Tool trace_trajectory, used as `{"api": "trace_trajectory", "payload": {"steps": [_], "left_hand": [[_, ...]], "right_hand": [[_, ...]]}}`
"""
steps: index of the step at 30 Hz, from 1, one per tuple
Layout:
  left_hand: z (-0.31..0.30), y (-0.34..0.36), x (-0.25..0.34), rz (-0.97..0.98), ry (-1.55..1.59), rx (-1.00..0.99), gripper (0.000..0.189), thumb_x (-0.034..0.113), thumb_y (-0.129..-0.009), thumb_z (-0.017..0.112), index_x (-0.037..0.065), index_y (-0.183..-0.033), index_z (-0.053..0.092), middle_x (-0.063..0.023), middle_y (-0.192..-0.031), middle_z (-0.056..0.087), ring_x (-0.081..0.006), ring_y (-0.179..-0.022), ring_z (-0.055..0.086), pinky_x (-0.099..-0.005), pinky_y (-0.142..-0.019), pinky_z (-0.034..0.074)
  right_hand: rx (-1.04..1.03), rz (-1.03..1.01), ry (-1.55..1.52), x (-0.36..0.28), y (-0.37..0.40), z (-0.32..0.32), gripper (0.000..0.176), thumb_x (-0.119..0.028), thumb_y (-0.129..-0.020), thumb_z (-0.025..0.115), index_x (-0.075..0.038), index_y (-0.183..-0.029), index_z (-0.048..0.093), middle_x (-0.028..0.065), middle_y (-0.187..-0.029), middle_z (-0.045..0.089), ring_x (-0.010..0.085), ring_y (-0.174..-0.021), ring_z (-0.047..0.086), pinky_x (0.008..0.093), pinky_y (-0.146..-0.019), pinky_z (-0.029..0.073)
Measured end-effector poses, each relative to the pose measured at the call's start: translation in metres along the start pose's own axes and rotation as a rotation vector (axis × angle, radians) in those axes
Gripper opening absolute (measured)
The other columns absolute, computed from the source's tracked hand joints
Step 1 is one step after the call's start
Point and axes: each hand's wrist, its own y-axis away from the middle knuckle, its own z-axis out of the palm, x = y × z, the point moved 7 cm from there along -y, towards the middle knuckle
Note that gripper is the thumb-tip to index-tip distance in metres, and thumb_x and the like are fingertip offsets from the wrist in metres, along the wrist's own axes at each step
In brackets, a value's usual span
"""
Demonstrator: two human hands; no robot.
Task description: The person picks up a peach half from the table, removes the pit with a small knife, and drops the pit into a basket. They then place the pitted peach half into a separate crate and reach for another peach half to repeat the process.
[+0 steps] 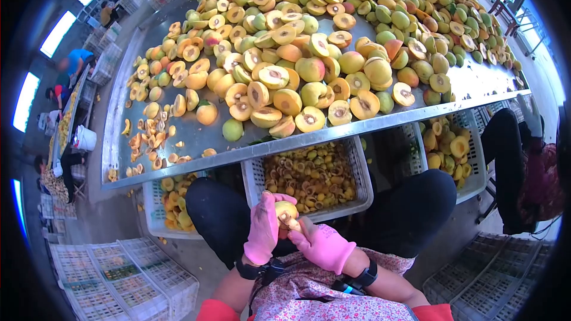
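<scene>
My left hand [264, 229], in a pink glove, is closed around a cut fruit half [286, 210] above my lap. Against the fruit's cut face are the bare-looking fingertips of my right hand [321, 244], whose pink glove covers the rest; whether they pinch a small tool or the stone is too small to tell. Just beyond the hands sits a white crate [364, 187] with small brown and yellow pieces in it. Above it, a metal table [196, 163] bears a large heap of whole and halved yellow-green fruit [273, 77].
Crates of yellow fruit stand under the table at left [156, 226] and right [473, 184]. Stacked empty crates [128, 276] flank me on both sides. A co-worker's gloved hand [529, 116] is at the right table edge. Other people sit at the far left beside a white bucket [85, 138].
</scene>
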Motion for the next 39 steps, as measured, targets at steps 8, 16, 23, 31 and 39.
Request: {"api": "trace_trajectory", "payload": {"steps": [8, 16, 23, 31, 39], "left_hand": [[0.004, 0.003, 0.017, 0.368, 0.127, 0.18, 0.074, 0.054, -0.108, 0.024, 0.0, -0.073, 0.06, -0.0209, -0.075, 0.07, -0.0273, -0.061, 0.067, -0.0359, -0.062, 0.056], [0.005, -0.003, 0.029, 0.29, 0.16, -0.166, 0.072, 0.052, -0.107, 0.033, -0.003, -0.07, 0.06, -0.0186, -0.069, 0.067, -0.0288, -0.067, 0.069, -0.0367, -0.064, 0.055], [0.004, -0.01, 0.016, 0.262, 0.183, -0.214, 0.069, 0.052, -0.108, 0.033, 0.0, -0.07, 0.057, -0.0192, -0.067, 0.066, -0.0302, -0.062, 0.068, -0.0389, -0.061, 0.056], [0.015, -0.012, 0.0, 0.046, 0.624, 0.053, 0.065, 0.058, -0.106, 0.032, 0.007, -0.071, 0.051, -0.019, -0.065, 0.061, -0.0332, -0.053, 0.061, -0.0401, -0.055, 0.055], [0.009, -0.023, -0.002, -0.086, 0.961, 0.2, 0.054, 0.058, -0.104, 0.042, 0.009, -0.085, 0.057, -0.0124, -0.082, 0.064, -0.033, -0.075, 0.068, -0.0444, -0.062, 0.058]], "right_hand": [[-0.267, 0.136, -0.368, 0.022, -0.002, 0.022, 0.045, -0.046, -0.104, 0.049, -0.001, -0.112, 0.052, 0.0124, -0.074, 0.06, 0.0281, -0.075, 0.062, 0.0408, -0.07, 0.048], [-0.447, 0.203, -0.823, 0.004, 0.01, 0.025, 0.041, -0.05, -0.103, 0.047, -0.01, -0.096, 0.054, -0.0036, -0.064, 0.046, 0.0057, -0.054, 0.039, 0.0245, -0.05, 0.032], [-0.397, 0.158, -0.601, 0.023, 0.002, 0.035, 0.042, -0.046, -0.104, 0.049, -0.005, -0.103, 0.056, -0.0018, -0.071, 0.053, 0.0092, -0.064, 0.048, 0.0279, -0.06, 0.04], [-0.277, 0.114, -0.555, 0.011, -0.002, 0.031, 0.045, -0.048, -0.105, 0.046, -0.005, -0.115, 0.055, -0.0023, -0.075, 0.052, 0.0082, -0.065, 0.045, 0.0273, -0.059, 0.038], [-0.309, -0.048, -0.943, 0.002, 0.0, 0.032, 0.038, -0.046, -0.105, 0.051, -0.009, -0.1, 0.053, -0.0034, -0.071, 0.046, 0.0075, -0.054, 0.039, 0.0238, -0.049, 0.031]]}}
